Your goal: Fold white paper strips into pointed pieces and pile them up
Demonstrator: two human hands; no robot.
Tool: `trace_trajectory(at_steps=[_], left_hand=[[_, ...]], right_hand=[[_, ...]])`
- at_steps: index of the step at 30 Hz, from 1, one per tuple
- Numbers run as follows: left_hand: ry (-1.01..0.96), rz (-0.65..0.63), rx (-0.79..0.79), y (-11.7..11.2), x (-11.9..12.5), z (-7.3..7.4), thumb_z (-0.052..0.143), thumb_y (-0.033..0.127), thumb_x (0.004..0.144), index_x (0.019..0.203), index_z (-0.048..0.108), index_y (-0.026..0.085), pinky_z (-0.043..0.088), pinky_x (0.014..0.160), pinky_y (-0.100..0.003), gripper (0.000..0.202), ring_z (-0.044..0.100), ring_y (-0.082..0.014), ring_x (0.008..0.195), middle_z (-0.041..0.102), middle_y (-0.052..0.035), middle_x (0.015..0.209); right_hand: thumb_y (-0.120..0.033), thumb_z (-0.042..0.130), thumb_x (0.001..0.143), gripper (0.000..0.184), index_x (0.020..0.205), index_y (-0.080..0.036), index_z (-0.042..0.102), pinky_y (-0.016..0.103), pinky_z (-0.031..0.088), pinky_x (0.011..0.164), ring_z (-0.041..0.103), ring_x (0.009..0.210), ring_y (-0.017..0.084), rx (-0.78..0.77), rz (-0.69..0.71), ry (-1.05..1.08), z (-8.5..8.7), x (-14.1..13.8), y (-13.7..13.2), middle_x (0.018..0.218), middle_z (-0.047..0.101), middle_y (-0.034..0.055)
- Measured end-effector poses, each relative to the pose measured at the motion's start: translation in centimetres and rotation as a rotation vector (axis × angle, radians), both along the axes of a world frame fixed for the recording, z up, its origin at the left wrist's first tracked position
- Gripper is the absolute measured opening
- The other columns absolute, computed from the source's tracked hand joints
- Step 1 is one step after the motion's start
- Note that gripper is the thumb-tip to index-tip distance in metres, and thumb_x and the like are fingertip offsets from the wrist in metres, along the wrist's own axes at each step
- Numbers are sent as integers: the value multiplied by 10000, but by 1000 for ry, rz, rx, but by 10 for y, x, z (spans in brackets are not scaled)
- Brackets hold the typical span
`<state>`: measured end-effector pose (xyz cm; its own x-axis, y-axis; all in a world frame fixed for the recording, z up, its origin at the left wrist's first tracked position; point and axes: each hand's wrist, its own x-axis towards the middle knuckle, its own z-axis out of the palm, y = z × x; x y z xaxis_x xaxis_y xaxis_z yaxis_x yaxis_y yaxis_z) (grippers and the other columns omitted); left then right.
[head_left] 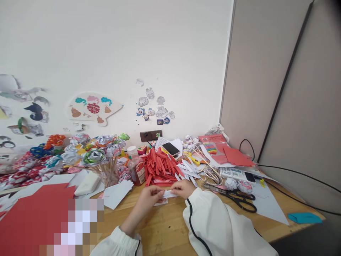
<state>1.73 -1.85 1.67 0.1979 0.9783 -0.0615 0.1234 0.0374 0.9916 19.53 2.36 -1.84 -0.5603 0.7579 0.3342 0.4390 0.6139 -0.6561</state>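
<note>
My left hand (148,199) and my right hand (183,188) meet over the wooden table (165,227), both pinched on a small white paper strip (167,195) with some red on it. Just behind my hands lies a pile of folded red paper strips (160,165), with loose white strips (188,167) to its right. Both of my arms wear white sleeves with a dark seam.
Black scissors (237,199) lie right of my right hand. A glue bottle (135,167), a cup of paper flowers on sticks (101,160), a phone (171,148), a red sheet (34,220), red card (234,156), cables (293,177) and a teal paper (303,217) crowd the table.
</note>
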Motion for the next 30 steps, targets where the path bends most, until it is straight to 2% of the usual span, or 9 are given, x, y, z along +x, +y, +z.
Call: trace_trajectory(at_steps=[10, 16, 21, 30], left_hand=[[49, -60, 91, 3, -4, -4, 593, 368, 580, 671, 601, 120, 487, 554, -288, 264, 619, -191, 544, 646, -31, 588], [-7, -79, 61, 3, -9, 5, 628, 351, 556, 759, 600, 130, 486, 634, -313, 301, 626, -195, 635, 662, -33, 687], [46, -113, 23, 3, -14, 11, 652, 345, 528, 741, 601, 122, 475, 651, -308, 312, 621, -199, 665, 675, -36, 620], [41, -66, -48, 6, -13, 1, 652, 374, 506, 676, 550, 128, 468, 601, -280, 316, 629, -185, 616, 672, -41, 574]], right_hand=[[-377, 525, 676, 253, 808, -182, 620, 209, 402, 493, 557, 529, 122, -247, -8, 139, -16, -1, 5, 600, 619, 2], [-424, 535, 651, 316, 792, -151, 608, 225, 428, 505, 565, 524, 125, -363, -23, 234, -15, -1, 7, 605, 620, 18], [-459, 538, 629, 375, 792, -125, 586, 239, 450, 503, 567, 514, 124, -478, 38, 318, -12, -1, 6, 631, 622, 33], [-429, 529, 649, 323, 777, -139, 591, 239, 444, 527, 569, 516, 121, -436, -2, 247, -13, -1, 6, 618, 627, 23]])
